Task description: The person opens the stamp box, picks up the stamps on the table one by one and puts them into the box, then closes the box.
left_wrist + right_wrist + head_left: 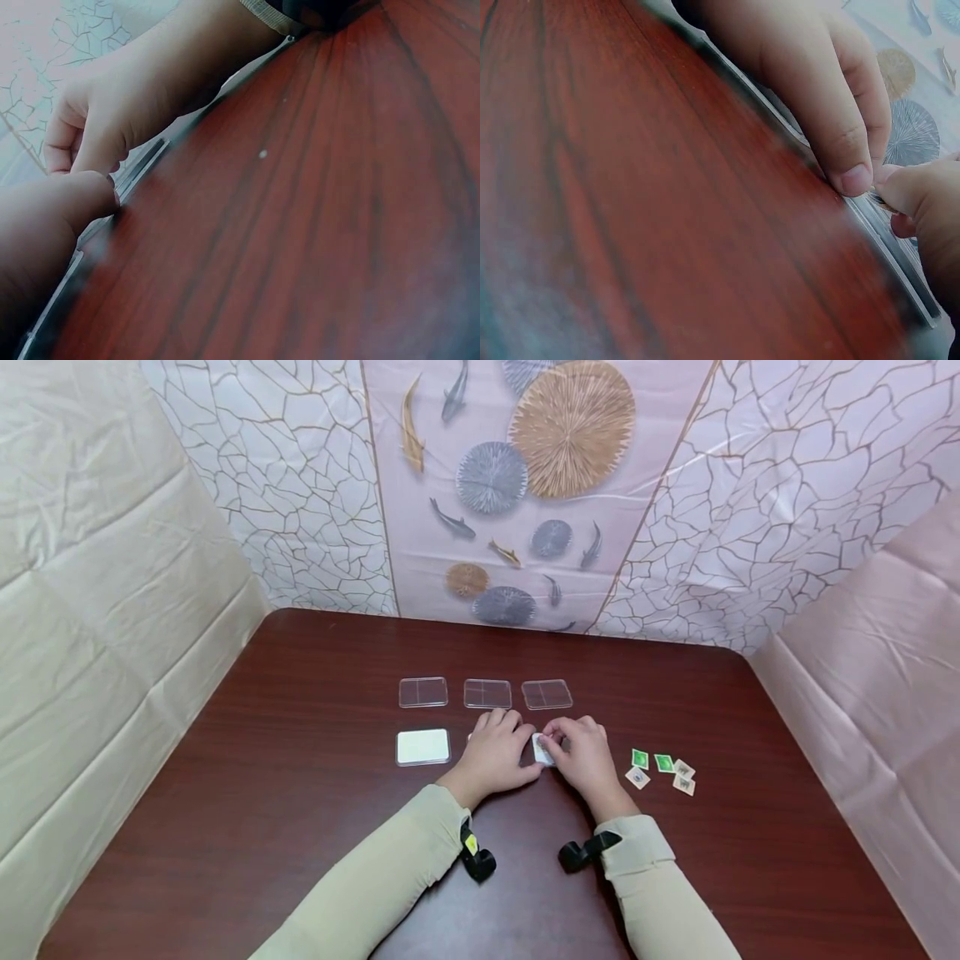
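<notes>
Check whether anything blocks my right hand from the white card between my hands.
Nothing visible does: your right hand has its fingertips at the white card, with your left hand on the opposite side.

My right grip [583,758] covers much of the white case [541,752] beneath its fingers; the small piece [881,199] it pinches shows only as a blurred sliver. Behind my left grip [495,753] a pale item [469,737] is nearly all hidden (one edge peeps out). Right of the right grip, details on the small stamps [640,759] are too tiny for me.
</notes>
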Available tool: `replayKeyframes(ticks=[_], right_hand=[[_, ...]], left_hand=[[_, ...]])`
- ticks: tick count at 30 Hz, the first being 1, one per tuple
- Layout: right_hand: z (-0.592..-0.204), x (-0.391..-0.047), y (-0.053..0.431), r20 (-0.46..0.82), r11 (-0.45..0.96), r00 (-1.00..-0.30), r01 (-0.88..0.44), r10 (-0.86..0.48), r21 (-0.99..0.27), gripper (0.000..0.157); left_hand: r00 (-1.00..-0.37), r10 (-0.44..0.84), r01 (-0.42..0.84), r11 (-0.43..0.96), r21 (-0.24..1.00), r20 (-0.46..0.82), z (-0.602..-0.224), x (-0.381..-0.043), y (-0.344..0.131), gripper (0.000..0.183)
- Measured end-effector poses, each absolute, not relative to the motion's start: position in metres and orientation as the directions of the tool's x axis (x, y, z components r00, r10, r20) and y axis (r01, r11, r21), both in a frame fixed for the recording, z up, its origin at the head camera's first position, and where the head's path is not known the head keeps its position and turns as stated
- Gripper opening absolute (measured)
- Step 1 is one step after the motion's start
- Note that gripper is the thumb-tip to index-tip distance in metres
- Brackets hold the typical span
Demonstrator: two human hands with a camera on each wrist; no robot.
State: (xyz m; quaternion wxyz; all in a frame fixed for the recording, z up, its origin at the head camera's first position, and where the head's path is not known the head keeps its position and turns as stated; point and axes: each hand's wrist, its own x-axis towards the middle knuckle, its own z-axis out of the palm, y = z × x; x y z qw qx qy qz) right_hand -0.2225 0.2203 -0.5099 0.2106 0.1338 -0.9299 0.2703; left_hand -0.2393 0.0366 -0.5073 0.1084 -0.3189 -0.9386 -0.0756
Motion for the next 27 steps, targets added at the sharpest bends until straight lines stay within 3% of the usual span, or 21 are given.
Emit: replayKeyframes(ticks=[12, 18, 22, 27], right_hand=[[-0.509, -0.221, 0.221, 0.387, 0.856, -0.91, -0.313, -0.147, -0.412, 0.011], [-0.512, -0.22, 0.235, 0.565, 0.785, -0.821, -0.4, -0.078, -0.473, 0.009], [-0.513, -0.215, 0.265, 0.654, 0.795, -0.756, -0.416, -0.032, -0.442, 0.008], [-0.508, -0.197, 0.307, 0.628, 0.848, -0.778, -0.313, 0.029, -0.427, 0.007]], left_hand=[[-0.776, 0.583, 0.616, 0.783, 0.09, 0.242, -0.507, -0.239, 0.036, 0.054], [-0.783, 0.574, 0.61, 0.784, 0.115, 0.242, -0.509, -0.239, 0.035, 0.058], [-0.78, 0.574, 0.613, 0.781, 0.12, 0.25, -0.509, -0.239, 0.034, 0.058], [-0.783, 0.578, 0.611, 0.784, 0.112, 0.23, -0.509, -0.239, 0.035, 0.059]])
